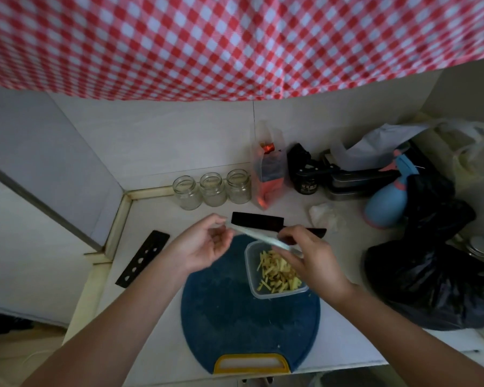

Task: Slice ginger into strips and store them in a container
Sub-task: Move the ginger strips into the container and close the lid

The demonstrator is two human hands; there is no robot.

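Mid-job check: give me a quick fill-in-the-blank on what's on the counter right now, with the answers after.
1. ____ lidless glass jars stand in a row by the back wall.
2. The clear container of ginger strips sits on the blue cutting board, whose handle is coloured ____.
3. The lid, not yet on the container, is pinched by the left hand and the right hand: ____ hands in all.

Missing words: three; yellow; two.

Three empty clear glass jars (pixel 213 192) stand in a row at mid-frame. Below them there's one round blue cutting board with a yellow handle (pixel 235 317), one clear square plastic container (pixel 250 277), one pale translucent plastic lid (pixel 257 237) and one black knife (pixel 257 220). One blue spray bottle (pixel 386 202) is at the right.
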